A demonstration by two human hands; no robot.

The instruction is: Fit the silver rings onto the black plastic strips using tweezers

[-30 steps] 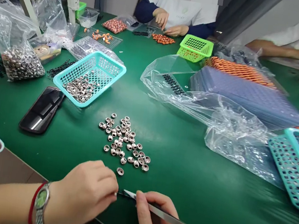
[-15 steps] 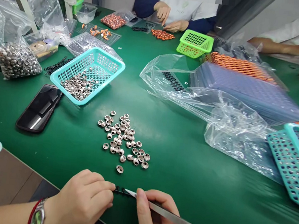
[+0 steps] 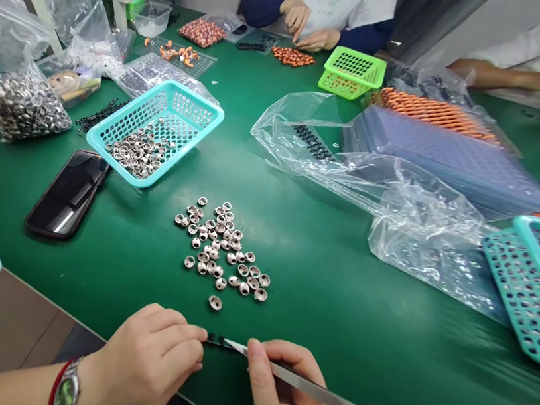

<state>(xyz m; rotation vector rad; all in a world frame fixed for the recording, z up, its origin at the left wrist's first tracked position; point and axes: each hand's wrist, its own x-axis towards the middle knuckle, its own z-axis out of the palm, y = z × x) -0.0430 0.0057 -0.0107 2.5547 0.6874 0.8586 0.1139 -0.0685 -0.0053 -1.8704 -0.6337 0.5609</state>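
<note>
Black strip (image 3: 216, 342) pinched right by the near edge of the green desk (image 3: 338, 292)

So the left hand (image 3: 147, 363) is pretty much closed, fingers curled over with the tips clamped on the strip's left end. Right hand (image 3: 293, 393) has thumb and fingers closed around a pointed metal tool (image 3: 327, 400), its tip right at the strip. Can't tell if those right fingers have hold of the strip's other end too, they cover it. There's a watch (image 3: 66, 395) and a red band on the left wrist.

Just beyond the hands there's a loose scatter of little metal cups (image 3: 223, 249), with one sitting apart on the near side. Past those, over towards the left, a turquoise basket (image 3: 141, 182) holds a bunch more, and a dark phone (image 3: 67, 194) lies just beside it. Clear bag (image 3: 32, 105) full of shiny metal bits is near the left edge.

Over on the right it's crumpled clear plastic (image 3: 413, 216), plus a second turquoise basket (image 3: 519, 291) by the right edge. At the far edge a person (image 3: 328, 3) in a white top with navy sleeves has both hands over the desk, near a lime green basket (image 3: 376, 73).
</note>
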